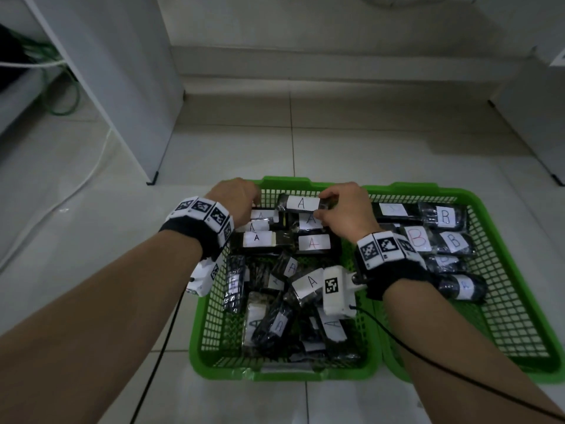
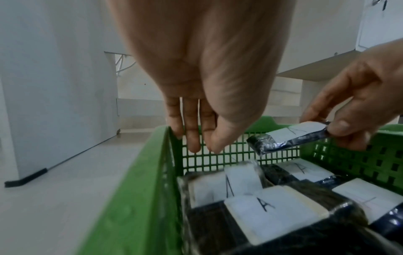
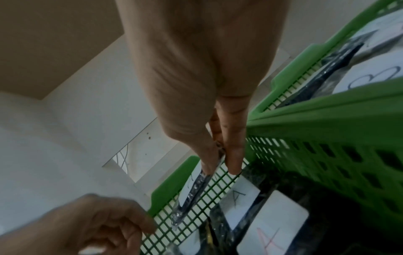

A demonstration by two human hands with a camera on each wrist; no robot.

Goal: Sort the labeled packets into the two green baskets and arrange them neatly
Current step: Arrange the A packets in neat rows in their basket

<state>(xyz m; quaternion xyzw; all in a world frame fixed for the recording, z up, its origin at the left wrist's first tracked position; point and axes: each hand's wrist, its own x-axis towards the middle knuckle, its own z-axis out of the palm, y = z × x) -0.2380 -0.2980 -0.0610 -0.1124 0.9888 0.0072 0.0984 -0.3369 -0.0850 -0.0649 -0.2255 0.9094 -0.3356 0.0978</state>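
Two green mesh baskets stand side by side on the tiled floor. The left basket [image 1: 284, 374] holds several black packets labeled A, some in neat rows at the far end and others loose nearer me. The right basket [image 1: 477, 197] holds packets labeled B [image 1: 444, 216]. My right hand [image 1: 324, 206] pinches one A packet [image 1: 301, 203] by its right end, raised above the far rows of the left basket. Thumb and fingers [image 3: 234, 155] squeeze its edge. My left hand [image 1: 241, 194] hovers at that basket's far left corner, fingers [image 2: 191, 136] hanging straight, holding nothing.
A white cabinet panel with a black foot [image 1: 153, 179] stands on the floor just left of the baskets. A white cable [image 1: 76, 185] runs across the tiles on the left, with green cables [image 1: 61, 96] behind it. Another white unit [image 1: 535, 133] is at the right.
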